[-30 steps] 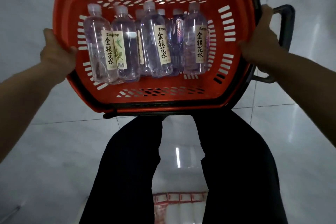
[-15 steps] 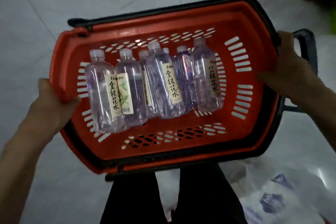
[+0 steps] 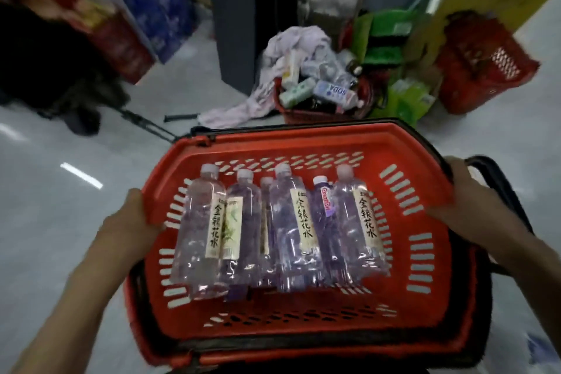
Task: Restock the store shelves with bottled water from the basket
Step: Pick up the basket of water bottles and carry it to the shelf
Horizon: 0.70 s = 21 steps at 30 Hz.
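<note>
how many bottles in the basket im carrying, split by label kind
Cream vertical-label water bottles: 5 showing, one of them mostly hidden behind others
Purple-label bottle: 1
Total: 6 in the red basket, counting only what shows; more could lie beneath.
</note>
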Available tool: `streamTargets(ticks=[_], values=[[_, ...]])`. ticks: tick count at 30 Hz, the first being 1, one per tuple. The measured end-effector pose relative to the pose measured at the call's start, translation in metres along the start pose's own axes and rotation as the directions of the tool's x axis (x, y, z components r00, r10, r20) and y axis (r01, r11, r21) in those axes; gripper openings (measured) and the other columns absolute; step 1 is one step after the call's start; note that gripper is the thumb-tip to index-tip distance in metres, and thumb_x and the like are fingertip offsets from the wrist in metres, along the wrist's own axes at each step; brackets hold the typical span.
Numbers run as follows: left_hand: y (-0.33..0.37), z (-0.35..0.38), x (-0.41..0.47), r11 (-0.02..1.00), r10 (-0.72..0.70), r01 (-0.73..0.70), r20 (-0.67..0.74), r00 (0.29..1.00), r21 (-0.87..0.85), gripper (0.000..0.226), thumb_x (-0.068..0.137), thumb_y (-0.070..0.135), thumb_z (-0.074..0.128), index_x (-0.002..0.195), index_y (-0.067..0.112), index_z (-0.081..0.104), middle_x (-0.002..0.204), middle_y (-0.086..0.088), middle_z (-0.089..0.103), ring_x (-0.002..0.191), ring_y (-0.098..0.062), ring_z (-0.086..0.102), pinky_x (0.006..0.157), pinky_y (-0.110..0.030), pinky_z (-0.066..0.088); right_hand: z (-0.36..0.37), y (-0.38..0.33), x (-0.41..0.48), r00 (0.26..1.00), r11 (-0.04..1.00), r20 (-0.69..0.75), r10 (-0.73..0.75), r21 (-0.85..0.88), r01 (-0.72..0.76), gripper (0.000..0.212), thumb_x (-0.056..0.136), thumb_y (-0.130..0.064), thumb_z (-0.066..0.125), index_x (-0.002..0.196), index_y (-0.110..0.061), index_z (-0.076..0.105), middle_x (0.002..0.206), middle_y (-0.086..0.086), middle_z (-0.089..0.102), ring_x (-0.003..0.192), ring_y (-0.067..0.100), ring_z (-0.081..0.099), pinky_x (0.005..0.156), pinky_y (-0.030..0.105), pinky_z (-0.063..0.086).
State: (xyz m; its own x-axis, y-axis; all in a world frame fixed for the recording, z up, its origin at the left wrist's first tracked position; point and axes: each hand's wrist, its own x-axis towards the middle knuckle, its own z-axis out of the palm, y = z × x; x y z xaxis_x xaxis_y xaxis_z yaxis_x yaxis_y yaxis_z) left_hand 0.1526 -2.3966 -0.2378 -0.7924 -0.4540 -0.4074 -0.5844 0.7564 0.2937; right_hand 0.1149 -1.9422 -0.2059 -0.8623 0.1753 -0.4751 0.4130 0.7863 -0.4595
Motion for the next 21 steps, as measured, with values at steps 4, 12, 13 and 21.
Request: streamTargets(ticks=[4,12,13,21], values=[[0.078,-0.001,0.066,0.967,0.222,-0.234,0.121,0.968,0.098,0.077,0.067,0.044,0.072,0.133,0.016,0.044,0.122,-0.019,0.061,0.108,-0.04,0.06,0.089,-0.045,0.047,-0.018,0.02,0.003,0.969,0.988,-0.193,0.154,0.048,-0.147,0.085,0.082,-0.023,0.072,0.149,-0.029,0.02,0.124,0.017,0.061,0.099,0.038,0.062,0.078,0.04,0.049],[0.304,0.031,0.139,0.732,0.594,-0.645,0.257,0.762,0.222,0.057,0.081,0.024,0.075,0.127,0.013,0.043,0.118,-0.023,0.063,0.105,-0.042,0.06,0.082,-0.043,0.047,-0.045,0.088,-0.023,0.771,0.836,-0.348,0.533,0.358,-0.416,0.085,0.082,-0.036,0.071,0.148,-0.035,0.016,0.116,0.016,0.066,0.095,0.037,0.066,0.084,0.047,0.054],[0.335,0.041,0.139,0.687,0.632,-0.69,0.282,0.722,0.228,0.062,0.081,0.022,0.075,0.132,0.013,0.041,0.123,-0.024,0.061,0.108,-0.043,0.059,0.085,-0.043,0.046,-0.049,0.096,-0.027,0.737,0.802,-0.345,0.581,0.395,-0.448,0.086,0.082,-0.035,0.071,0.148,-0.034,0.015,0.117,0.017,0.066,0.095,0.037,0.066,0.084,0.048,0.054],[0.586,0.156,0.092,0.391,0.735,-0.894,0.511,0.446,0.218,0.061,0.084,0.019,0.073,0.134,0.009,0.04,0.123,-0.028,0.06,0.106,-0.042,0.061,0.08,-0.039,0.044,-0.098,0.211,-0.013,0.45,0.533,-0.299,0.841,0.593,-0.603,0.092,0.08,-0.025,0.069,0.151,-0.033,0.011,0.128,0.016,0.062,0.103,0.035,0.064,0.088,0.042,0.052]])
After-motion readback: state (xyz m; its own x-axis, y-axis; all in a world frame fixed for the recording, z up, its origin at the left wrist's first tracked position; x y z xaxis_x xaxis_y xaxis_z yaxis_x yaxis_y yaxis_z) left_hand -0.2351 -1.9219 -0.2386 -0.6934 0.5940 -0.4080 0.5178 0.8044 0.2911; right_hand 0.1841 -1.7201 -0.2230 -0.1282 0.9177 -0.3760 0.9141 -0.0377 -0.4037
